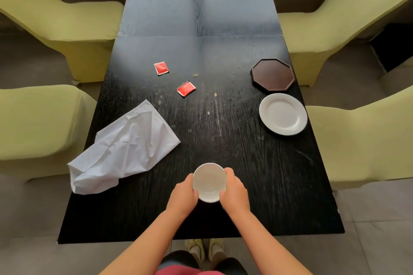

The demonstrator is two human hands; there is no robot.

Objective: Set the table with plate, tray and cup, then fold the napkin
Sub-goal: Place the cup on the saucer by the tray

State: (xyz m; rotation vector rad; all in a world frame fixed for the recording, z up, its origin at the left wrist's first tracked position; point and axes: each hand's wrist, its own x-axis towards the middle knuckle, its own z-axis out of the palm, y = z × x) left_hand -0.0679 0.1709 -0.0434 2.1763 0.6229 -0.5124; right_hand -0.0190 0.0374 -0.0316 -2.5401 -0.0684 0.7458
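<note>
A small white cup (pixel 209 182) sits near the front middle of the black table (pixel 223 118). My left hand (pixel 183 196) grips its left side and my right hand (pixel 235 192) grips its right side. A white round plate (pixel 283 114) lies at the right edge of the table. Just behind the plate rests a dark brown octagonal tray (pixel 273 75). A crumpled white cloth napkin (pixel 121 149) lies at the left, its near corner hanging over the table edge.
Two red sachets (pixel 161 67) (pixel 185 88) lie on the table beyond the napkin. Yellow-green covered chairs (pixel 44 123) (pixel 362 140) stand close on both sides of the table. My feet (pixel 204 249) show under the near edge.
</note>
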